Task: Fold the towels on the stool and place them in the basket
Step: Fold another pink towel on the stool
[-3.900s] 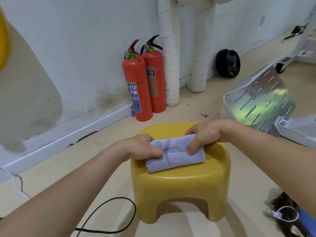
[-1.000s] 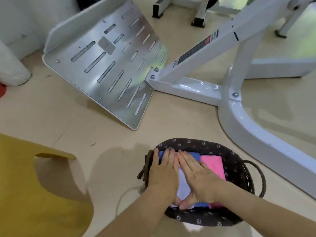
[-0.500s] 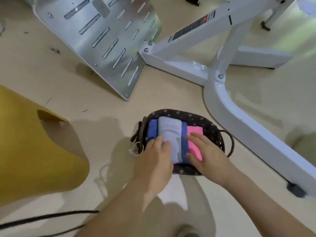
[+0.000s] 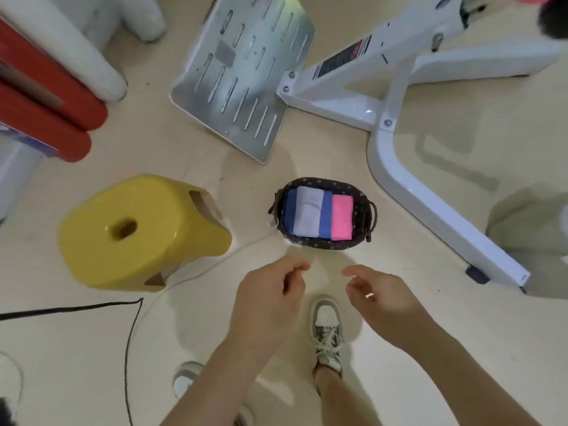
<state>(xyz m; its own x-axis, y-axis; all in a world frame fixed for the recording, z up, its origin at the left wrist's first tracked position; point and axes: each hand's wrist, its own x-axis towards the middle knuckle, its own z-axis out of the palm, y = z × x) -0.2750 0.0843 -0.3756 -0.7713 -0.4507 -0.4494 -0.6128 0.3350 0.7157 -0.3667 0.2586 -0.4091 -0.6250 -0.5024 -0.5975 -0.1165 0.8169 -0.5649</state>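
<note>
Three folded towels are seen packed side by side in a small dark woven basket [image 4: 325, 245] on the floor: a lavender-grey towel [image 4: 308, 213] laid over a blue towel [image 4: 325, 221], with a pink towel [image 4: 341, 218] against the right wall. The yellow plastic stool [image 4: 132, 232] stands to the left, apart from the basket, and no towel is shown on its top.

The left hand [image 4: 270, 299] and the right hand [image 4: 384, 299] are held just short of the basket, above the floor. Both are empty, with fingers loosely curled and nothing gripped or touched. A grey-and-white sneaker [image 4: 327, 336] is planted between the forearms.

The placing step is judged to be finished. With the stool bare of towels, the task itself is taken to be done, or very nearly so. If anything more is called for, it would be a check for stray towels outside the view, or a light press to level the stack; neither can be confirmed as needed. A thin black cable [image 4: 127, 333] is trailed across the floor at the left. A perforated metal plate [image 4: 242, 72] and a white steel frame [image 4: 430, 192] are set beyond the basket.
</note>
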